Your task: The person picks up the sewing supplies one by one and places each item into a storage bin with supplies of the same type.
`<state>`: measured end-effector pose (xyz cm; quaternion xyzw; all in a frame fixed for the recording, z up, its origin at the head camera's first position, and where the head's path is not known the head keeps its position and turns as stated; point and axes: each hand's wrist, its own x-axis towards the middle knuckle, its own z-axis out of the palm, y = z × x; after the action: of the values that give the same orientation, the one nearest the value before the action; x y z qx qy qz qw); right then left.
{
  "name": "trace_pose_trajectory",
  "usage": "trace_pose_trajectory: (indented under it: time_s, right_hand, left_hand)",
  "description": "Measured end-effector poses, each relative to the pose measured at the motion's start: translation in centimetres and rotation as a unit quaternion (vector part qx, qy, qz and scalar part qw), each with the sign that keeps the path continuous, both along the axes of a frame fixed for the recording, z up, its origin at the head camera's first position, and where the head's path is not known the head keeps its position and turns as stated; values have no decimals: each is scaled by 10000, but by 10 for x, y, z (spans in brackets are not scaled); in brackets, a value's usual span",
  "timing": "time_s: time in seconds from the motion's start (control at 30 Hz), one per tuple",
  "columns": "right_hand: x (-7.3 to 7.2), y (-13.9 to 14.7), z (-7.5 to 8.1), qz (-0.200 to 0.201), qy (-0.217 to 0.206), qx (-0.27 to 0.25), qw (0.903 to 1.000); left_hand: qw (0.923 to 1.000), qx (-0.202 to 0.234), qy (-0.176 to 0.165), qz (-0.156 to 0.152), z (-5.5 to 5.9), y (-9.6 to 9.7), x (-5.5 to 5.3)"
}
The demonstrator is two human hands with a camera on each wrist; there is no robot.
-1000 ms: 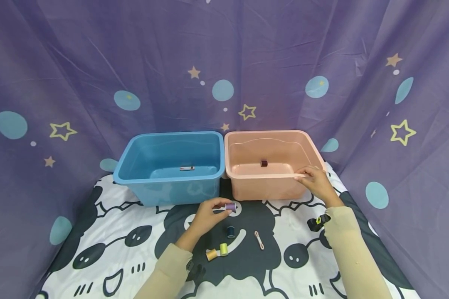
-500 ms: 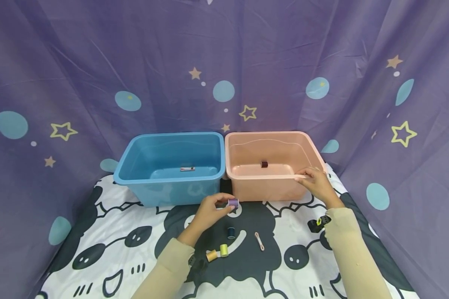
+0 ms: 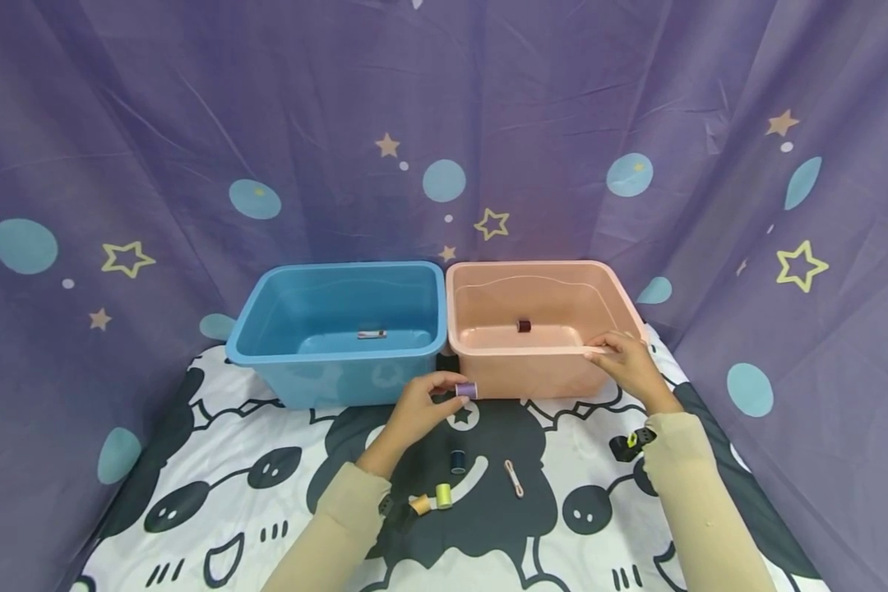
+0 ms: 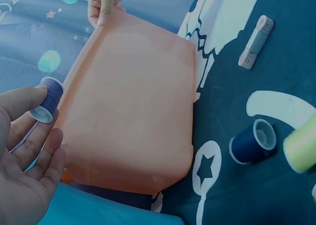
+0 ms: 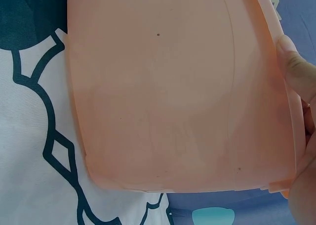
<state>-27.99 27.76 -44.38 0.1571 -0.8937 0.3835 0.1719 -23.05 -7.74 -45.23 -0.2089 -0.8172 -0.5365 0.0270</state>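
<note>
Two hands are working in the head view: the left hand [image 3: 418, 409] is pinching a purple spool [image 3: 467, 391] before the peach bin [image 3: 540, 376]; the right hand [image 3: 629, 367] is gripping that bin at its near side, rightward. In the left wrist view, only thumb and fingertips are retaining the spool; slippage is risking a drop. In the right wrist view, the thumb is pressing the bin's edge; uneven pull is risking tilt.

Left hand [image 3: 418, 409] pinches while the right hand [image 3: 632, 370] grips

Starry curtain [image 3: 326, 90] and cartoon cloth [image 3: 266, 485] suggest home.
</note>
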Motion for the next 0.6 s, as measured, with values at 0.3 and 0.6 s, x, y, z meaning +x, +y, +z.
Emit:
trace_pose_trajectory:
  time_s: [0.3, 0.6]
  right_hand:
    - [1, -1, -1, 70, 151, 27, 9999]
    - [0, 0, -1, 139, 315, -12, 9994]
  left_hand:
    - [9998, 145, 70, 149, 6, 2, -5]
    - [9994, 157, 281, 133, 15, 6, -9]
